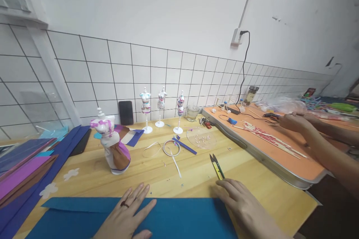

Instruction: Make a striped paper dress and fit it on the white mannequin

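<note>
My left hand [127,214] lies flat with fingers spread on a teal-blue sheet [185,216], which looks like paper or thin cloth and has a folded strip along its upper left edge. At the sheet's right edge, my right hand [242,205] has its fingers closed over the handle end of yellow thread snips [216,168]. Their dark blades point away from me and stand slightly apart; the lower handle is hidden under the fingers. A small mannequin [112,138] in a brown and purple skirt stands beyond my left hand.
Three small mannequins [145,106] on stands, a phone [126,112] and a glass jar [192,112] line the wall. A ring of tape [171,148] and a bead dish [202,138] lie mid-table. Coloured sheets [25,179] pile left. Another person's hands [294,121] work over an orange table [305,168].
</note>
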Motion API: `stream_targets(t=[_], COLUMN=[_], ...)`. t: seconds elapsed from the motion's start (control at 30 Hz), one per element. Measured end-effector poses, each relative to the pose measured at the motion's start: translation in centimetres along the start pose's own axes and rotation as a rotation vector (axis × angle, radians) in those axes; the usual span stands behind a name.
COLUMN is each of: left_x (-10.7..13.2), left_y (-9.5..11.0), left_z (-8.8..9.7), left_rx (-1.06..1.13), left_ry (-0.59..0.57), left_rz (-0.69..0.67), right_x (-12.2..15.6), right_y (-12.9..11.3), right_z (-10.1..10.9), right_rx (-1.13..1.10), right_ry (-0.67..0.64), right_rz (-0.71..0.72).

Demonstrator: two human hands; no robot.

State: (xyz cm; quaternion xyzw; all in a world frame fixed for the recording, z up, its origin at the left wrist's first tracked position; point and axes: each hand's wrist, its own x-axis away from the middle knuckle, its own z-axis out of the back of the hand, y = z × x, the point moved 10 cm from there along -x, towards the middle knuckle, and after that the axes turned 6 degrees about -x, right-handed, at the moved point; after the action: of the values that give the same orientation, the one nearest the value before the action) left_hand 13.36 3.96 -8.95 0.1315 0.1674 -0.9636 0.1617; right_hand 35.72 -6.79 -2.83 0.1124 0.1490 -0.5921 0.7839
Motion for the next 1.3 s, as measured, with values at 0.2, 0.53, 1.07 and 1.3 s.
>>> stream_targets(t=[0.2,0.53,1.07,1.3], left_x=[-0.3,-0.7,-0.4,0.9], left_y=[0.2,0.5,-0.1,-1.5], left_z=[1.4,2.5,0.7,1.0], left_rx=[-0.088,-0.101,0.013,0.131], left_ry=[0.057,0.051,-0.058,-0.218], left_rz=[0.092,-0.049,0.071,0.176], right_x=[-4.7,-6.5,1.6,3.3], right_y=[-9.3,-14.3,-5.0,-2.9], right_z=[-3.6,-7.6,-6.6,-9.2], right_rx=[0.034,0.241,0.211,0.179], right_ry=[0.087,0.181,0.198,0.065], right_rz=[0.151,0.285,-0.047,-0.023])
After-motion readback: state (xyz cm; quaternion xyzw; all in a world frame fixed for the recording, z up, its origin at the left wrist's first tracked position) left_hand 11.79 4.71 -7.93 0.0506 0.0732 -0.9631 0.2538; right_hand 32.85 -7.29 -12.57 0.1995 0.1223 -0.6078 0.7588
